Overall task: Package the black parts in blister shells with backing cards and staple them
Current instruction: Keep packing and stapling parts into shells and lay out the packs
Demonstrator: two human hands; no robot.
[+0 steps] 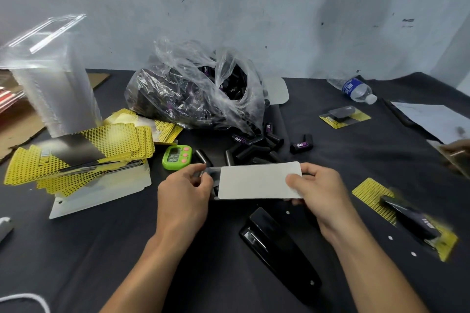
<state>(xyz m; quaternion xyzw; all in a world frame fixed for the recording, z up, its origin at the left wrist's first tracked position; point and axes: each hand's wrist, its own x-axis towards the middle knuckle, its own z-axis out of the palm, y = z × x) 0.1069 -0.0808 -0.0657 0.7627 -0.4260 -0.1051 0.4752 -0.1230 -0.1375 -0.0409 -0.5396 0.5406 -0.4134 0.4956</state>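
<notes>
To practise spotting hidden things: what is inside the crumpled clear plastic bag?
Small black plastic parts, some purple-labelled, show through the crumpled clear plastic bag. How many lie deeper is hidden by folds and glare.

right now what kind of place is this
Likely a small hand-packaging workshop: a stack of clear blister shells, piles of yellow backing cards, and a plastic bag of black parts.

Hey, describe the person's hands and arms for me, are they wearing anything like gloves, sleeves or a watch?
Nothing is worn that the picture shows. The left hand and right hand have no gloves, and no rings show on the fingers in view. The left forearm and right forearm are uncovered down to the bottom edge of the picture: no sleeve, watch, bracelet or marking appears.
</notes>
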